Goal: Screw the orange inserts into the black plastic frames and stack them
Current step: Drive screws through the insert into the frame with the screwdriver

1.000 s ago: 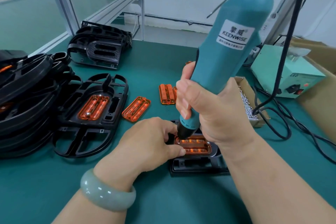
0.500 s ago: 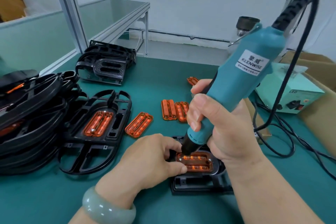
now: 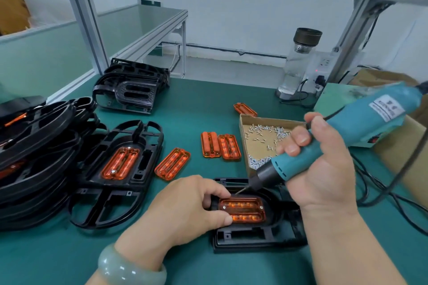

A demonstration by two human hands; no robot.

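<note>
left hand [image 3: 183,210]: pinching left end of orange insert [image 3: 245,211], which sits in black frame [image 3: 254,238]
right hand [image 3: 319,169]: wrapped round screwdriver [image 3: 347,132], bit tilted over frame's far edge
loose inserts [image 3: 172,164]: left-behind frame
screw box [image 3: 243,127]: just behind frame

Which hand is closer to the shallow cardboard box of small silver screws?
Right. The right hand, gripping the teal electric screwdriver, is at the cardboard box near edge; the left hand pinches the orange plastic insert farther left.
</note>
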